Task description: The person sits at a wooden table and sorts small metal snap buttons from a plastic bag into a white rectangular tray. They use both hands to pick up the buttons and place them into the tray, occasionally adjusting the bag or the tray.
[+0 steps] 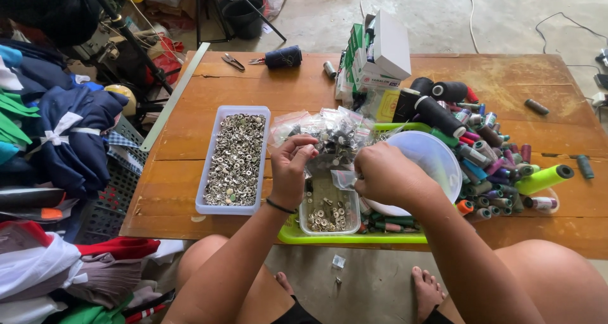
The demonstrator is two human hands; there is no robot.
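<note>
A wooden table (pixel 190 134) fills the middle of the frame, standing on a grey concrete floor (pixel 506 20) that shows along the top. A heap of folded clothes (pixel 57 146) in blue, white, red and green runs down the left edge. On the right half of the table lies a pile of thread spools (pixel 494 159) in many colours, with larger black cones at its upper side and one bright green cone at its right. Above the centre stands a stack of small cardboard boxes (pixel 373 58), green and white. A green tray (pixel 329 237) sits at the near edge of the table, low in the centre, and a clear round plastic lid (pixel 437 156) rests tilted just right of the hands. Left of centre is a long white tub (pixel 233 159) full of small metal rings. Inside the green tray is a small clear box (pixel 329 213) holding a few more rings. A heap of small clear plastic bags (pixel 335 131) lies just above the hands. The left hand (pixel 291 172), with a dark band at the wrist, is clenched on the top of a little bag (pixel 345 179), and the right hand (pixel 383 175) pinches the same bag from the other side, right above the small clear box. Upper centre, a dark spool (pixel 283 57) and small snips (pixel 233 61) lie near the far edge.
</note>
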